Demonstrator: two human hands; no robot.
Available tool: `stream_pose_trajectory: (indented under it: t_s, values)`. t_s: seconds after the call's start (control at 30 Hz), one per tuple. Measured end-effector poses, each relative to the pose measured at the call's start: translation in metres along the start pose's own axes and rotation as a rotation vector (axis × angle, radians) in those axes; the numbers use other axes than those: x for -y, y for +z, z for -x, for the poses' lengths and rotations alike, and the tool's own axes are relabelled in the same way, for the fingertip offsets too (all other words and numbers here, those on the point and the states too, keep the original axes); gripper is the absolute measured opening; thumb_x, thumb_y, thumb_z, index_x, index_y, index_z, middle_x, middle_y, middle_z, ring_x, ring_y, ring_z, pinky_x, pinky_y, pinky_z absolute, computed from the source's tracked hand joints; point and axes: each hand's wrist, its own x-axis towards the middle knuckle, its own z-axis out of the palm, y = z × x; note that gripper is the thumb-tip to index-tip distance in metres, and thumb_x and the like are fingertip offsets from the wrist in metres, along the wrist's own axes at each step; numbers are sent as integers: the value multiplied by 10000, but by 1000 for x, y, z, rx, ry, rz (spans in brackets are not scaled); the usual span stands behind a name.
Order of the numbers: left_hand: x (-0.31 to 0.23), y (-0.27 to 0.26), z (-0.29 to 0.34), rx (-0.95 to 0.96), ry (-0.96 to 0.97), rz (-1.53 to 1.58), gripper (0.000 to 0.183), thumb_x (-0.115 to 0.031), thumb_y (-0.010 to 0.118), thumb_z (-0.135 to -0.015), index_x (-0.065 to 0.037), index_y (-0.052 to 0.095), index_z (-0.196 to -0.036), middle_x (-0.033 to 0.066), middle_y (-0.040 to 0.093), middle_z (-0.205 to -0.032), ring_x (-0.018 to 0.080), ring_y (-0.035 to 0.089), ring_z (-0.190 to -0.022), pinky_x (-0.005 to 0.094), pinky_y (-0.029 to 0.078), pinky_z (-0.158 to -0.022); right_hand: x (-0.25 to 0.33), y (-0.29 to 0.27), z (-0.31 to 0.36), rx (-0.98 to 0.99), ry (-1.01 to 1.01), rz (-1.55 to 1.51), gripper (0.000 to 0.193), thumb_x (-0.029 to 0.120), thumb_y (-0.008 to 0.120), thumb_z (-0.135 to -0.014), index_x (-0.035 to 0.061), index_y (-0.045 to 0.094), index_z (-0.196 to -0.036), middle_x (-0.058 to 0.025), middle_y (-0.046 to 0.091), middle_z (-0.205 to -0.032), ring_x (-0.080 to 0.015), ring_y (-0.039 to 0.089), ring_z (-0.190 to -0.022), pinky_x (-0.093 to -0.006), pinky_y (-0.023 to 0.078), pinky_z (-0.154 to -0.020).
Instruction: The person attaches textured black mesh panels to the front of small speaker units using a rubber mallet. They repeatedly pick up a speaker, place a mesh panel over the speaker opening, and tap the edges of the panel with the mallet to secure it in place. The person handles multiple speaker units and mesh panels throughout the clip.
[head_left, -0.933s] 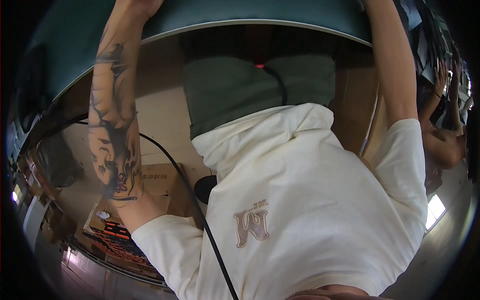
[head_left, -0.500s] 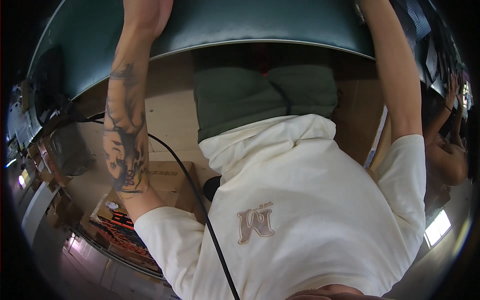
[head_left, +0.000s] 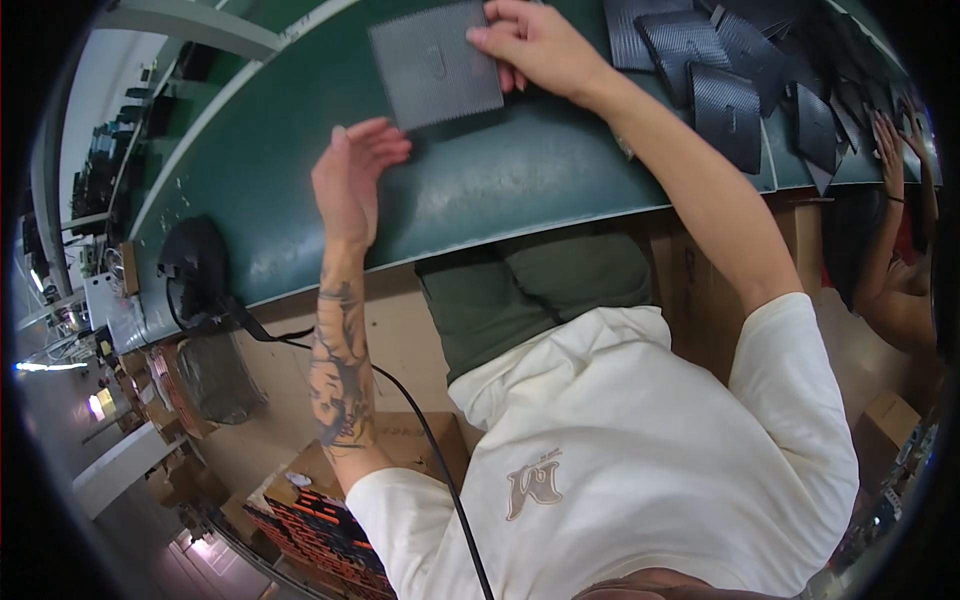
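Observation:
My right hand (head_left: 548,48) pinches the right edge of a flat, dark grey square sheet (head_left: 432,72) with a fine ribbed texture and a small curved mark in its middle. The sheet is held over the green worktable (head_left: 480,180), near the top of the view. Just below its lower left corner is my left hand (head_left: 352,185), open, with its fingers stretched toward the sheet and somewhat blurred. Nothing is in that hand. At the right lies a loose pile of similar dark textured pieces (head_left: 728,115), some overlapping.
A black bag-like object with a strap (head_left: 195,265) sits at the table's left end. A black cable (head_left: 425,425) runs down past my left arm. Cardboard boxes (head_left: 430,445) stand below the table. Another person's hands (head_left: 890,150) are at the far right, beside the pile.
The view has shifted, so both hands and more of the tabletop now show. The sheet has come into sight in my right hand, along with the pile at the right.

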Motion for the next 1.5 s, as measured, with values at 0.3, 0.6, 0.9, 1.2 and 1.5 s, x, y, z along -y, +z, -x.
stream_pose_trajectory:
  t_s: [0.3,0.6,0.9,1.2,1.5]
  values:
    - [9,8,-6,-47,17,46,457,-350,494,-1097,58,629,-1252,137,691,-1097,216,669,-1011,388,552,-897,1,-5,3,131,61,-22,277,251,629,-1034,17,525,-1139,-3,602,-688,-79,578,-559,-247,437,-479]
    - [7,49,8,105,-25,-2,398,-204,633,-1047,55,560,-1340,97,657,-1192,173,681,-964,320,564,-884,32,-18,39,110,244,1,296,133,656,-1001,22,483,-1215,-67,671,-836,-113,608,-645,-265,495,-548]
    - [-26,40,-41,385,283,-442,300,-144,634,-1010,-16,621,-1281,167,733,-1074,285,731,-929,376,565,-806,22,-38,48,342,200,-311,581,484,581,-1028,6,532,-1355,-203,688,-1170,-309,727,-963,-405,608,-761]
    - [-81,61,-78,902,481,-969,586,-62,628,-863,-55,480,-1430,165,639,-1036,378,679,-960,459,542,-839,42,-37,46,627,470,-393,1037,748,668,-819,-39,397,-1437,-239,543,-1429,-325,532,-1334,-447,408,-1117]
    - [-127,-96,-107,500,-69,-631,275,-136,687,-974,-32,707,-1228,141,753,-1126,269,725,-1056,388,589,-915,31,-49,61,237,414,-1009,583,258,787,-713,30,470,-1145,-367,399,-1445,-504,441,-1359,-629,364,-1113]
